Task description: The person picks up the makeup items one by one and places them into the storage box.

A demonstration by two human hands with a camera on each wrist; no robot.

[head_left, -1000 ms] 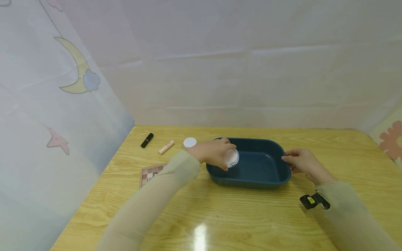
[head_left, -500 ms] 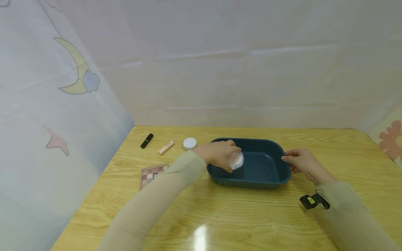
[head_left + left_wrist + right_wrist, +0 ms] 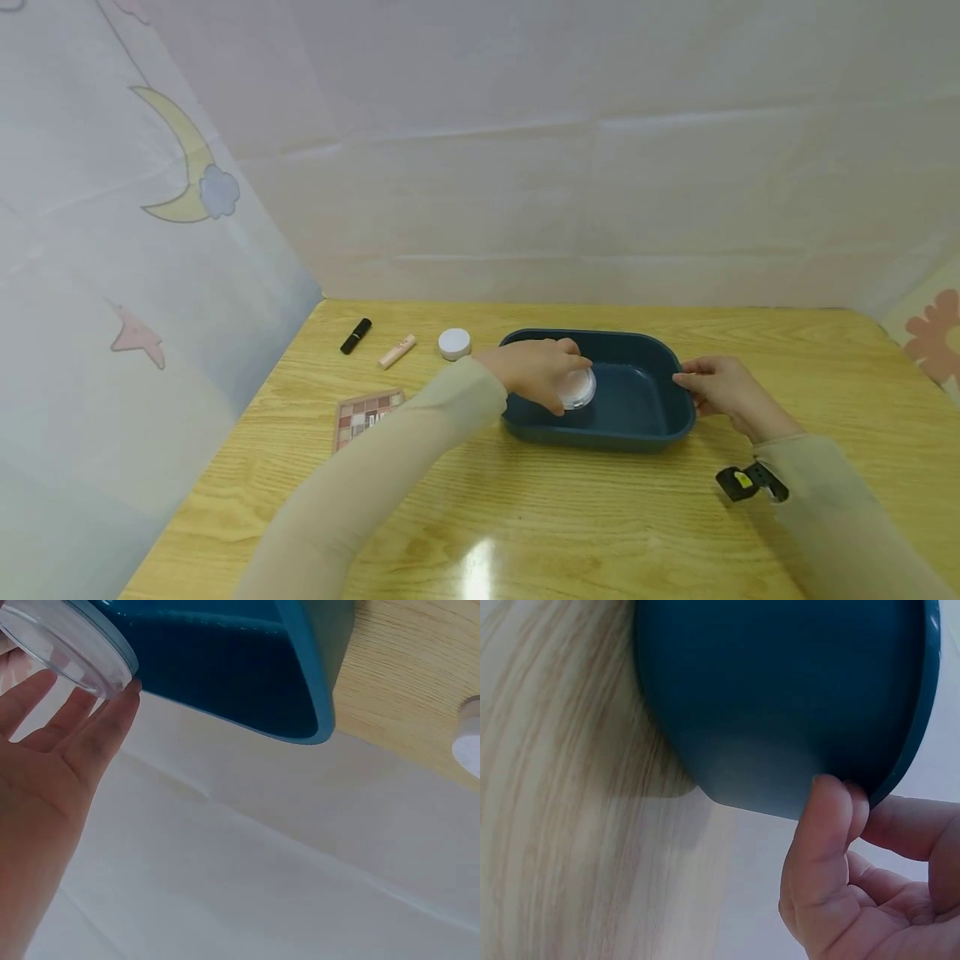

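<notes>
At the left of the frame, one moon (image 3: 176, 158) and one star (image 3: 137, 335) are printed on the cloth. On the table (image 3: 540, 525), left of centre, lie one palette (image 3: 363, 410), partly hidden by the left sleeve (image 3: 382, 467), and, above it, two tubes: a black tube (image 3: 356, 336), then a pink tube (image 3: 397, 352). One white jar (image 3: 454, 344) follows. Just right of centre, the left hand (image 3: 534, 368) grips one case (image 3: 579, 389) by its edge, thumb and fingers partly spread around it. The case is round, flat and clear-walled, with a pale pink face; it is over the left half of one bin (image 3: 600, 437), dark teal, oblong and round-cornered. The right hand (image 3: 723, 390) pinches the bin's right rim between thumb and fingers. One red flower (image 3: 937, 333) is printed at the far right.
</notes>
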